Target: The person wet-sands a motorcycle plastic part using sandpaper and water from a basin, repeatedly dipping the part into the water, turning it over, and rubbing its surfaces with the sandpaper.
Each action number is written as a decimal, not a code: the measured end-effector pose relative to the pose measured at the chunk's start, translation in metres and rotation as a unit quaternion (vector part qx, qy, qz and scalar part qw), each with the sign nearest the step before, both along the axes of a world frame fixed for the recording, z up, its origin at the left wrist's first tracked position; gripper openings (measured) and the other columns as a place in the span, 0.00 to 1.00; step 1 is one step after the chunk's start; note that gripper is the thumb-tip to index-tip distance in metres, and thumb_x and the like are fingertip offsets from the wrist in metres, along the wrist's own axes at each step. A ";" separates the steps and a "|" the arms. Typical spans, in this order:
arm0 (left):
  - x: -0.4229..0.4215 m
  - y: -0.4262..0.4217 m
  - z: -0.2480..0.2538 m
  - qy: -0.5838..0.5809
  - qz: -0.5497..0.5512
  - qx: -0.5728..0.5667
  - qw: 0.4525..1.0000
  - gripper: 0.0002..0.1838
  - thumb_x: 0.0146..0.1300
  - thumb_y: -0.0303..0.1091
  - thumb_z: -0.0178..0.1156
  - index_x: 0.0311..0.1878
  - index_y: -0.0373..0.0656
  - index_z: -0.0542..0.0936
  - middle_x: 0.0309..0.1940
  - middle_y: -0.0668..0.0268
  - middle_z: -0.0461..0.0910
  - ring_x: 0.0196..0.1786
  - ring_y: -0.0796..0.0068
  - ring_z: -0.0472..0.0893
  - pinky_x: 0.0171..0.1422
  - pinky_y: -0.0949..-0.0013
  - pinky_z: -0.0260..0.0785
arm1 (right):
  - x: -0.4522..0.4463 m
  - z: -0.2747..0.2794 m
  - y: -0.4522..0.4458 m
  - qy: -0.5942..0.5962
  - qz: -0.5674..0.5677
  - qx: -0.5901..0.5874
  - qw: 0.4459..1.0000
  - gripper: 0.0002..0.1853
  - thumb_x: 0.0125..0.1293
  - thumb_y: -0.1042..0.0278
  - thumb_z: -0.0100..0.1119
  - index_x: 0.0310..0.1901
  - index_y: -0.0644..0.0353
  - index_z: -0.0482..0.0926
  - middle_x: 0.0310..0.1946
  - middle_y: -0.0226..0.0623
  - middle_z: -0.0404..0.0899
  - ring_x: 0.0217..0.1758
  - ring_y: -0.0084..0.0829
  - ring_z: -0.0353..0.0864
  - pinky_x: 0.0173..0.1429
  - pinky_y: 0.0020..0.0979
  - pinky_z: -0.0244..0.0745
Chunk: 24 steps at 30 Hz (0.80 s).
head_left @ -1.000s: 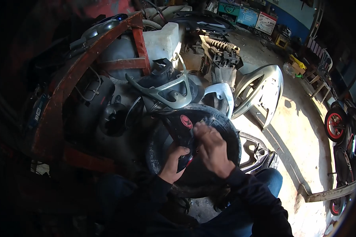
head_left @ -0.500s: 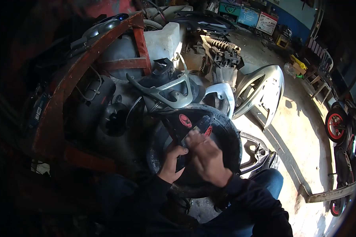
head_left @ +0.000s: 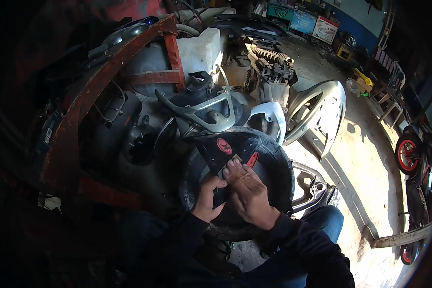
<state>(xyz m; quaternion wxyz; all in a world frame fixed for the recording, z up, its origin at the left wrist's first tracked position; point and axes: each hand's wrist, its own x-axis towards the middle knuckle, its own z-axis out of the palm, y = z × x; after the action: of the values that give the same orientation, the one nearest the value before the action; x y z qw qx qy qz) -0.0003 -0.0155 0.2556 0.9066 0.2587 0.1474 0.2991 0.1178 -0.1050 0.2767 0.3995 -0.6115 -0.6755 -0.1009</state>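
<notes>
A glossy black motorcycle body panel [head_left: 209, 150] with a red oval sticker [head_left: 224, 146] and a second red sticker [head_left: 252, 159] leans in a round black tub [head_left: 286, 175]. My left hand [head_left: 208, 198] grips the panel's near end, thumb on top. Fingers together, my right hand [head_left: 251, 196] presses a small piece of sandpaper [head_left: 236, 158] flat against the panel. Only a greyish-brown edge of the sandpaper shows past the fingertips; my hand covers the rest.
Silver-grey fairing parts [head_left: 215, 122] lie just beyond the tub. A large silver panel [head_left: 330, 105] stands at the right. A red-brown metal frame [head_left: 72, 125] rises on the left. A motorcycle wheel with a red rim [head_left: 408, 152] is at far right.
My right hand, blurred before, is now sharp and lies flatter on the panel, its fingers extended over the sandpaper. My left hand keeps its hold on the panel.
</notes>
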 end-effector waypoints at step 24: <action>-0.002 0.002 -0.017 -0.134 -0.032 -0.014 0.990 0.36 0.49 0.13 0.68 0.63 0.35 0.65 0.58 0.59 0.72 0.58 0.64 0.79 0.70 0.62 0.66 | 0.016 -0.002 -0.003 0.025 0.024 -0.031 0.999 0.21 0.61 0.77 0.54 0.57 0.68 0.79 0.62 0.57 0.76 0.71 0.56 0.70 0.75 0.50 0.63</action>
<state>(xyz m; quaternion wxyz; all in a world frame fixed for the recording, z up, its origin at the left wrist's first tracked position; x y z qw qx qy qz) -0.0022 -0.0140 0.2389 0.9307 0.2080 0.0203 0.3002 0.1337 -0.1084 0.2748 0.3991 -0.6095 -0.6828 -0.0548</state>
